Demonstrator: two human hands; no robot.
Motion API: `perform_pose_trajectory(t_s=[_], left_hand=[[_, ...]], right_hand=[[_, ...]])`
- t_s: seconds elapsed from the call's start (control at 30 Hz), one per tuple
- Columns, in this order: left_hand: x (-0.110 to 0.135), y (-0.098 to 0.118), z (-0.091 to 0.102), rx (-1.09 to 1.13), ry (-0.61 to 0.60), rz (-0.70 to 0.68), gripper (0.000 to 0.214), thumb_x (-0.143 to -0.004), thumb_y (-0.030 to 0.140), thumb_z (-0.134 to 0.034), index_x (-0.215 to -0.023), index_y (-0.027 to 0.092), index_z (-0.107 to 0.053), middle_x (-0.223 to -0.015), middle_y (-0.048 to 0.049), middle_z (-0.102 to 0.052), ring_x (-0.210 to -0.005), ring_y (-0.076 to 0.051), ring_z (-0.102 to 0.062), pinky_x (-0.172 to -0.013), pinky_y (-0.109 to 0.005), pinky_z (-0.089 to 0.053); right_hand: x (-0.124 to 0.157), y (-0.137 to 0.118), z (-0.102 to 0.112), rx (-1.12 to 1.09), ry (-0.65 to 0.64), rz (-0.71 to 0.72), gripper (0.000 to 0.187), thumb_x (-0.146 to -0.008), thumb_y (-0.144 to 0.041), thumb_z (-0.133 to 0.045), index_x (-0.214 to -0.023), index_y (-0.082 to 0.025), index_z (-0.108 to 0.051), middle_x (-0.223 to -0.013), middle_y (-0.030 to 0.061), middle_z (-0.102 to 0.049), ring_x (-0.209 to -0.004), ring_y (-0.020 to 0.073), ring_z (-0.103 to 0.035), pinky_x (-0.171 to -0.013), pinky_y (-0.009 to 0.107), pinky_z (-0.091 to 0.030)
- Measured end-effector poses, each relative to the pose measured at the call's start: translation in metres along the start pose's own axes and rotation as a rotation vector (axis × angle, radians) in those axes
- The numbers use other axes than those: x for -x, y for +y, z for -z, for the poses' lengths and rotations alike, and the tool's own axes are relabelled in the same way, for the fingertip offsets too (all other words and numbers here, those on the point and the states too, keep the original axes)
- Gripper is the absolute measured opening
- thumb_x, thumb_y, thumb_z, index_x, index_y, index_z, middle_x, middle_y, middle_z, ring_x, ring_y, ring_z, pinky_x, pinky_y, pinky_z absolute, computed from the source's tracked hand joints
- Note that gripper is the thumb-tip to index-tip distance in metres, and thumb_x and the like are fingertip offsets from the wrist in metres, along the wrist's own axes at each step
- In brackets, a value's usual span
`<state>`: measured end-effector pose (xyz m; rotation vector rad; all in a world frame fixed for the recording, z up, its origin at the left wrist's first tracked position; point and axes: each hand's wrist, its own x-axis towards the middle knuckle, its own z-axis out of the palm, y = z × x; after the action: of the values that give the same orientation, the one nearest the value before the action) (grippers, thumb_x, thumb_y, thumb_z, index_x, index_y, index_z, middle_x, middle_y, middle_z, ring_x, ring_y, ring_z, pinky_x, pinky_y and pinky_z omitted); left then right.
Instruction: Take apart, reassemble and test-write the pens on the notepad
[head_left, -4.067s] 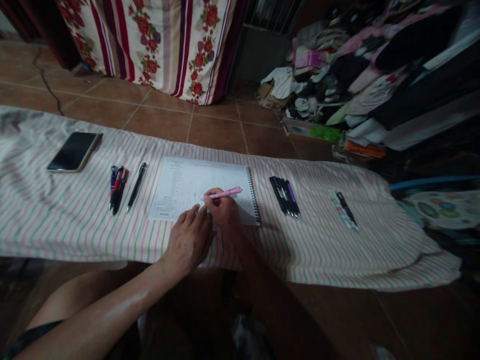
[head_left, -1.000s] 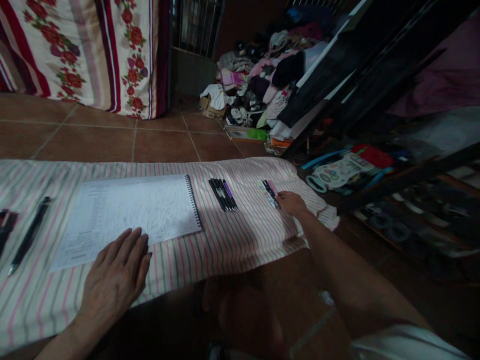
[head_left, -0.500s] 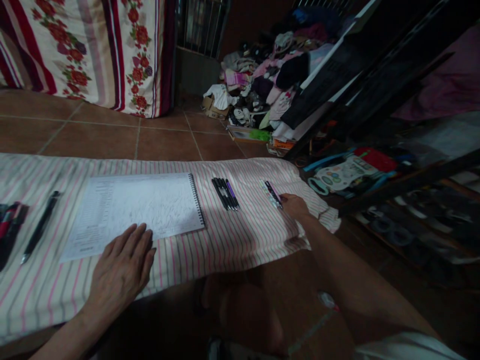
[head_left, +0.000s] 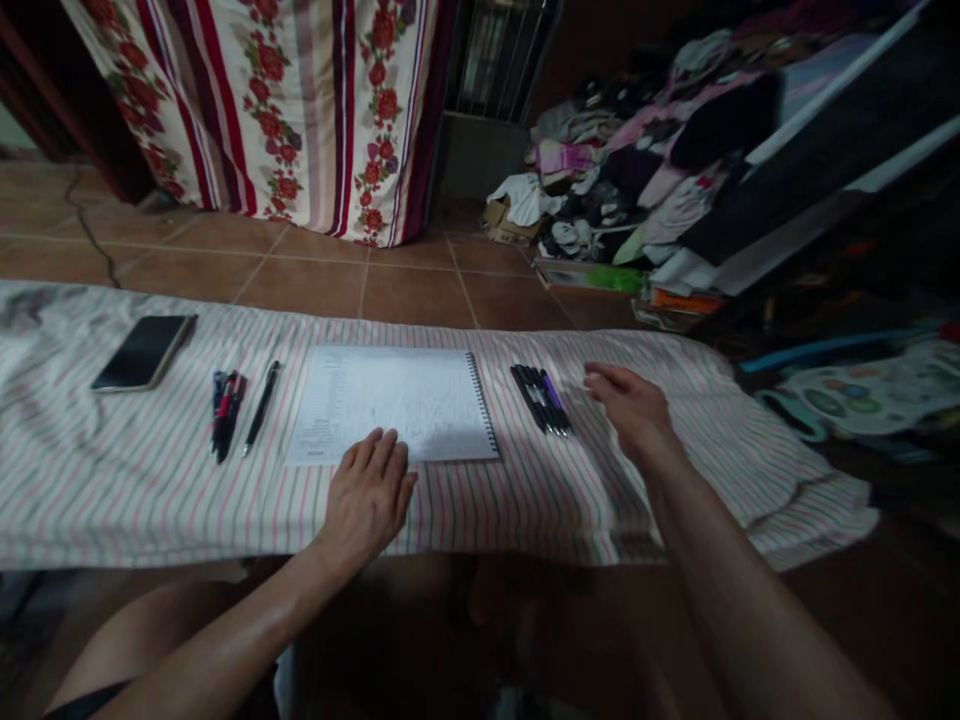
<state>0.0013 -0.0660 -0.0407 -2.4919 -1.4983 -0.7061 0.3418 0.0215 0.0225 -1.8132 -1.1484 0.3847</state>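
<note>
My left hand (head_left: 369,490) lies flat, fingers stretched out, over the near edge of a white spiral notebook (head_left: 397,390) covered in faint marks. My right hand (head_left: 634,405) is over the cloth at the right, its fingers extended to the left and slightly bent, with nothing visible in them. Just left of its fingertips lies a row of several pens (head_left: 541,400), mostly black with one purple. The small group of pens seen earlier at the far right is hidden, apparently behind this hand. A single black pen (head_left: 262,408) lies left of the notebook.
A striped cloth (head_left: 450,510) covers the long low surface. More pens (head_left: 225,412), one red, and a dark phone (head_left: 144,352) lie at the left. Behind are a floral curtain (head_left: 315,130), a clothes heap (head_left: 622,170) and a dark slanted frame (head_left: 840,180).
The view has turned left, bringing the phone into sight. My right hand has moved left from beside the far-right pens toward the row of pens. My left hand stays on the notebook's edge.
</note>
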Motion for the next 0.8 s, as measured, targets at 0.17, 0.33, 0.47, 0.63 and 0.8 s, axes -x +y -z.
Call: perform_pose_trajectory(t_s=[0.17,0.33,0.47,0.63,0.8], left_hand=[[-0.006,-0.005,0.004,0.081,-0.007,0.051,0.028,-0.090,0.026,-0.046,-0.112,0.015,-0.060,-0.119,-0.0116,-0.063,-0.113,-0.027,-0.053,-0.092,-0.041,-0.045],[-0.013,-0.025,0.013,0.060,0.017,0.132,0.022,-0.090,0.023,-0.044,-0.101,0.018,-0.063,-0.113,-0.0093,-0.064,-0.102,-0.024,-0.055,-0.085,-0.039,-0.048],[-0.017,-0.065,0.031,-0.052,0.049,0.268,0.025,-0.088,0.022,-0.045,-0.101,0.017,-0.066,-0.108,-0.0113,-0.064,-0.097,-0.026,-0.054,-0.083,-0.040,-0.048],[-0.008,-0.119,0.056,-0.227,0.062,0.520,0.028,-0.085,0.024,-0.046,-0.096,0.017,-0.071,-0.102,-0.0128,-0.064,-0.098,-0.030,-0.052,-0.079,-0.041,-0.047],[0.005,-0.146,0.068,-0.257,0.015,0.736,0.031,-0.085,0.031,-0.045,-0.097,0.019,-0.072,-0.097,-0.0123,-0.064,-0.095,-0.029,-0.053,-0.069,-0.038,-0.047]], right_hand=[[0.075,-0.058,-0.077,-0.361,-0.297,0.008,0.037,-0.069,-0.038,-0.063,-0.097,-0.015,-0.070,-0.079,0.0072,-0.071,-0.068,0.0157,-0.064,-0.064,0.028,-0.051],[0.133,-0.083,-0.125,-0.391,-0.565,0.154,0.034,-0.077,-0.038,-0.056,-0.101,-0.016,-0.068,-0.092,0.0099,-0.072,-0.072,0.0173,-0.068,-0.063,0.029,-0.055],[0.161,-0.078,-0.147,-0.396,-0.531,0.268,0.033,-0.084,-0.038,-0.049,-0.105,-0.016,-0.064,-0.090,0.0101,-0.072,-0.069,0.0165,-0.068,-0.060,0.029,-0.056],[0.176,-0.073,-0.162,-0.252,-0.524,0.503,0.025,-0.087,-0.025,-0.047,-0.107,-0.020,-0.062,-0.080,0.0051,-0.071,-0.069,0.0162,-0.067,-0.066,0.031,-0.056],[0.175,-0.077,-0.163,-0.110,-0.547,0.726,0.025,-0.088,-0.020,-0.045,-0.107,-0.020,-0.062,-0.086,0.0064,-0.070,-0.078,0.0184,-0.067,-0.072,0.033,-0.055]])
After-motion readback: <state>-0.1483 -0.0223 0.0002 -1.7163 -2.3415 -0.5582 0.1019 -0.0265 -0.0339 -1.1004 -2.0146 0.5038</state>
